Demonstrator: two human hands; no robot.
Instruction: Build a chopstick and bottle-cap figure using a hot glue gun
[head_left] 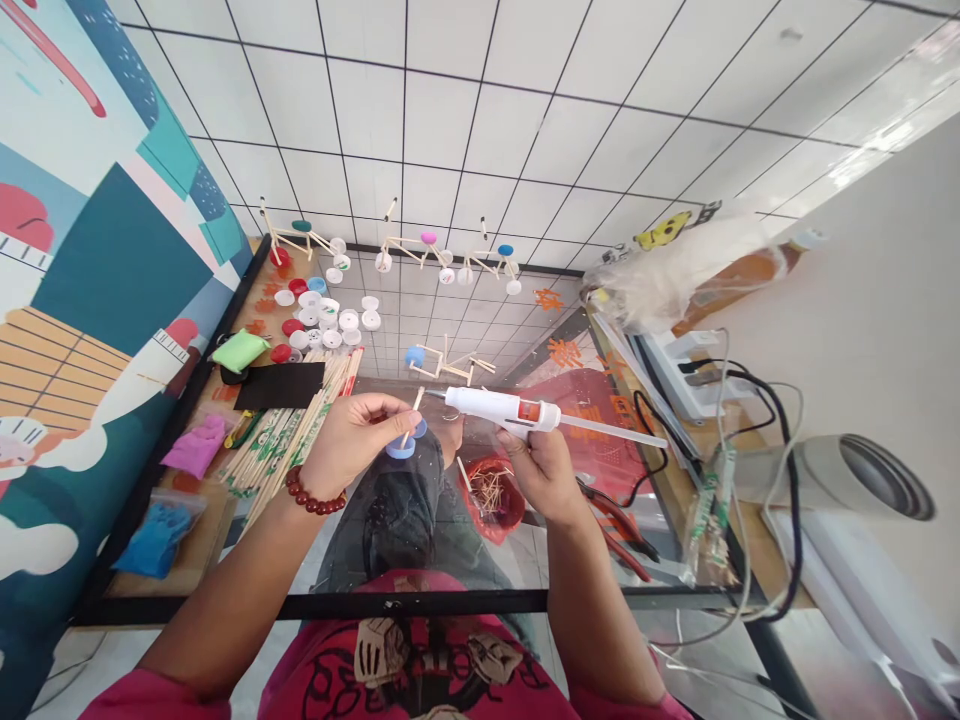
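My left hand (367,425) is closed in a pinch on a short wooden stick (418,403) that has blue bottle caps (401,449) at its lower end. My right hand (541,468) grips a white hot glue gun (487,404) by its handle. The metal nozzle points left and is close to the stick's upper end; whether they touch, I cannot tell. A clear glue stick (615,432) sticks out of the gun's back. Just beyond my hands lies a small stick frame (448,364) with a blue cap.
Along the glass table's far edge stand little stick bicycles (427,255). Loose bottle caps (328,315), chopsticks (300,425) and clay packets (196,445) lie left. A red bag of stick pieces (491,495) shows below my right hand, with pliers (622,525) and cables (787,480) to the right.
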